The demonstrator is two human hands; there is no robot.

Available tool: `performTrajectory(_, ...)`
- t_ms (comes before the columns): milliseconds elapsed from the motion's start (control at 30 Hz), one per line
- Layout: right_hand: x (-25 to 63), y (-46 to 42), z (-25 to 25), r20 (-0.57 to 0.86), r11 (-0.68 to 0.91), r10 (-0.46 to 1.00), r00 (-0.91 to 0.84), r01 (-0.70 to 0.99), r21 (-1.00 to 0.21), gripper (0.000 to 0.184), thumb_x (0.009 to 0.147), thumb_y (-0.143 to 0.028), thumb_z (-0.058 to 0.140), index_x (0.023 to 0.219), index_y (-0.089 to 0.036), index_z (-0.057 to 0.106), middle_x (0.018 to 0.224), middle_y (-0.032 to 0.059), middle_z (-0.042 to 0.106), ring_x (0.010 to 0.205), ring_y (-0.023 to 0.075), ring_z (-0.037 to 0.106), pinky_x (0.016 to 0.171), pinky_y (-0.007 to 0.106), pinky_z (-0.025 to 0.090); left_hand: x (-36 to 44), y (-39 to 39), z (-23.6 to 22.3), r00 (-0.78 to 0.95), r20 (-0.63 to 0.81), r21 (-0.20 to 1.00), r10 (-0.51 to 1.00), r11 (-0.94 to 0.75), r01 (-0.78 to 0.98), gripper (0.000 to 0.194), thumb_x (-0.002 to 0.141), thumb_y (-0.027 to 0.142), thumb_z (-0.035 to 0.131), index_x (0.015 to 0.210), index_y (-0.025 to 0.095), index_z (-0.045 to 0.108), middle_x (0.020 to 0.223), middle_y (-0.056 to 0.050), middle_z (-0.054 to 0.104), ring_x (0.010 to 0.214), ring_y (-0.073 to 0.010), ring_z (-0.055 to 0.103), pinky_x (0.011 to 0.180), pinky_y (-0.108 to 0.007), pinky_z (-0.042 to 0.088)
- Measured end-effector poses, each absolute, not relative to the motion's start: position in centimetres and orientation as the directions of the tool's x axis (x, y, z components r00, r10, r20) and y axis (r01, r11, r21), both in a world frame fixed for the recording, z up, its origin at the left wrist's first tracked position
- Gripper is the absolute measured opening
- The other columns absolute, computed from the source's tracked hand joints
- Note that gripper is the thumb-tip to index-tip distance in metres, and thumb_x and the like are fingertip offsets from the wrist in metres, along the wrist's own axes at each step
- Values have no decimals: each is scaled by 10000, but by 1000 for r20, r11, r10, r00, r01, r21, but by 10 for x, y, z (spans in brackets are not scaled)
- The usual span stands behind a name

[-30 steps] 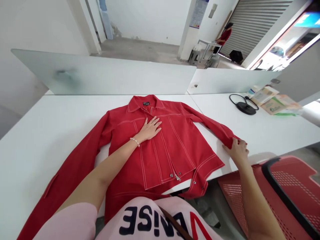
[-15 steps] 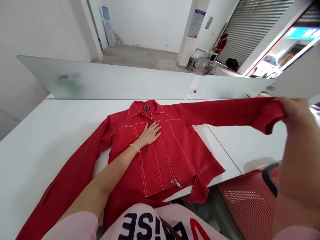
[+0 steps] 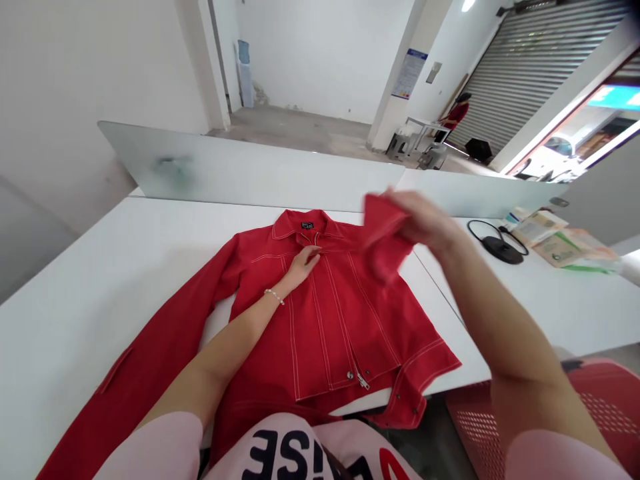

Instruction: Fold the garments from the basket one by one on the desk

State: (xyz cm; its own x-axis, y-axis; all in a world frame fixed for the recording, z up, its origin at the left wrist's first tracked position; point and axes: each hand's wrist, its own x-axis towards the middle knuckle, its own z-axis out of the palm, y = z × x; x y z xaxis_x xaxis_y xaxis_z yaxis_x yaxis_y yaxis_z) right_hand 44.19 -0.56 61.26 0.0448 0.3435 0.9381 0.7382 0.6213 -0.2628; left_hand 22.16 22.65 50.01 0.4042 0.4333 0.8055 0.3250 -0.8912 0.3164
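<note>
A red jacket point(image 3: 330, 313) with white stitching lies face up on the white table point(image 3: 75, 280), collar away from me. My left hand point(image 3: 303, 261) rests flat on its chest just below the collar, fingers stretched out. My right hand point(image 3: 423, 221) is closed on the cuff of the jacket's right sleeve point(image 3: 383, 237) and holds it raised above the jacket's right shoulder; the hand is blurred. The jacket's left sleeve point(image 3: 145, 360) lies stretched out toward the table's near left corner. The hem hangs a little over the near edge.
A frosted divider panel point(image 3: 240, 170) stands along the table's far edge. On the adjoining table at right lie a black round base with a cable point(image 3: 495, 248) and some papers point(image 3: 555, 240). A red mesh chair point(image 3: 590, 407) is at my lower right.
My right hand lifted the right sleeve off the table, swung it out to the right, and has now carried the cuff back in over the jacket's body. My left hand stayed on the chest.
</note>
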Motion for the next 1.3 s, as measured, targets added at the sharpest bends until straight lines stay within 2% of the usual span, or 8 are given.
performTrajectory(67,418,26,593,738,756,551,-389,606,-245,521,990,-518,513,1070,-41,704,977,99,739,875,147,704,830,285,542,209,230,508,308,790,488,530,-848,207,468,1025,426,302,1320,165,556,1360,-148,623,1257,-235,602,1086,-400,485)
performTrajectory(100,416,43,587,696,746,577,-427,622,-236,447,986,-494,537,1073,-92,711,1010,83,742,933,159,701,878,291,533,201,232,511,286,779,529,558,-830,176,493,1026,444,279,1307,150,557,1333,-159,636,1227,-244,620,1054,-405,504)
performTrajectory(300,487,129,581,740,172,663,113,939,-298,240,927,-209,538,1049,-135,731,1136,107,716,1066,224,654,956,327,475,160,226,511,346,663,674,664,-730,111,623,898,700,446,1121,148,630,1160,-129,685,1090,-264,651,953,-389,518)
performTrajectory(467,519,172,548,715,16,658,237,945,-328,269,886,-247,616,1105,-109,690,1155,160,666,1081,263,627,924,346,485,135,203,510,566,497,584,658,-736,344,577,718,462,765,1187,203,548,1246,-93,632,1085,-290,645,896,-385,533)
performTrajectory(767,540,218,527,732,-94,572,371,916,-390,532,888,-386,662,1279,-46,543,1272,256,551,1136,330,581,863,378,482,134,209,532,535,572,578,622,-768,276,444,738,280,629,1161,178,543,1317,-114,587,1188,-276,600,966,-376,496)
performTrajectory(933,553,225,527,739,-73,572,355,920,-385,336,922,-366,602,1097,-82,645,1050,176,679,970,262,635,798,314,457,126,209,534,569,520,467,637,-770,435,416,722,399,721,1046,179,582,1230,-108,627,1080,-292,632,908,-378,507)
performTrajectory(1133,566,222,527,745,-84,528,409,898,-433,324,973,-280,430,998,-111,706,978,173,703,899,248,648,742,305,439,132,218,551,556,667,469,496,-859,204,411,829,361,659,1176,176,540,1208,-121,650,1097,-241,647,927,-358,510)
performTrajectory(1300,561,216,525,752,-100,480,451,880,-464,325,929,-229,434,1036,-77,700,972,209,679,891,269,645,768,345,469,135,232,568,378,734,301,564,-769,564,274,820,199,592,1091,176,560,990,-79,688,993,-227,652,927,-363,499)
